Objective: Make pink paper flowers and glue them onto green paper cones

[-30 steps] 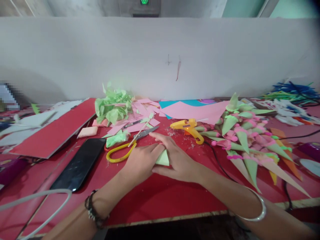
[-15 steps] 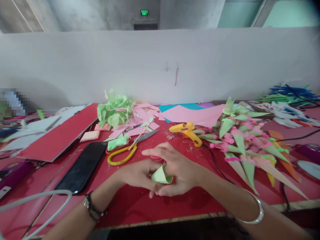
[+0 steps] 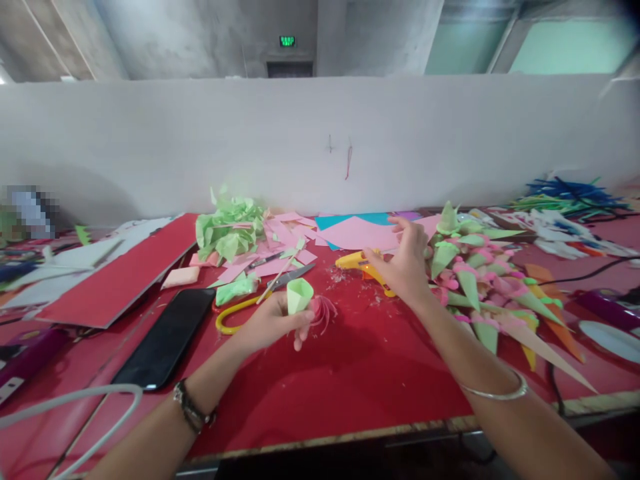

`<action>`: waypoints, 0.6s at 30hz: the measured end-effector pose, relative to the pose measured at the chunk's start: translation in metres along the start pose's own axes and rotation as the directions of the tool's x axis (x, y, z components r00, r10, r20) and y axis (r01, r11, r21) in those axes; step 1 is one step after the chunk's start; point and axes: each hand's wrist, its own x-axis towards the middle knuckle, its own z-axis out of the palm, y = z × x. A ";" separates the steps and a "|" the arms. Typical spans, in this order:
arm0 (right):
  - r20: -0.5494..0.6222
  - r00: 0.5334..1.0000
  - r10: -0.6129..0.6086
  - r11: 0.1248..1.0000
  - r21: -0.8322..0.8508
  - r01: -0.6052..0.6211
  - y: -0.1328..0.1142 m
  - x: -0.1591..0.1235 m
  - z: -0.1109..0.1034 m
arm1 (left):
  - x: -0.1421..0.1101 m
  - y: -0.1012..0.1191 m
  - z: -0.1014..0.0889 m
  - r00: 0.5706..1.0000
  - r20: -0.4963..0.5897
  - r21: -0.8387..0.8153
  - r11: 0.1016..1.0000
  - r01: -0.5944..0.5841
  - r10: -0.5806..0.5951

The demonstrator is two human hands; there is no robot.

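Note:
My left hand (image 3: 273,325) is closed around a light green paper cone (image 3: 299,297), its wide mouth facing up. A pinkish-red fringed piece (image 3: 324,315) sticks out at the same fingers, with thin strands fanning to the right. My right hand (image 3: 407,267) is above the yellow glue gun (image 3: 353,260), fingers apart and curved over its handle end. Whether the fingers touch the glue gun I cannot tell. Beside my left hand lie scissors (image 3: 233,320) with yellow handles, partly hidden by the hand.
A pile of green and pink paper cones (image 3: 470,283) lies on the right. Crumpled green paper (image 3: 233,227) and pink scraps are at the back. A black phone (image 3: 167,337) and a red board (image 3: 125,273) lie on the left. The red table (image 3: 350,393) ends in front of me.
My right hand has let go of the green paper cone and moved up and right to the glue gun. My left hand keeps the cone, now turned mouth up, and the fringed piece shows.

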 end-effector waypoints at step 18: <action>0.477 0.764 0.434 0.493 0.584 -0.645 0.027 0.007 0.007 | 0.003 -0.009 -0.004 0.995 -0.075 0.066 0.996 -0.054 0.059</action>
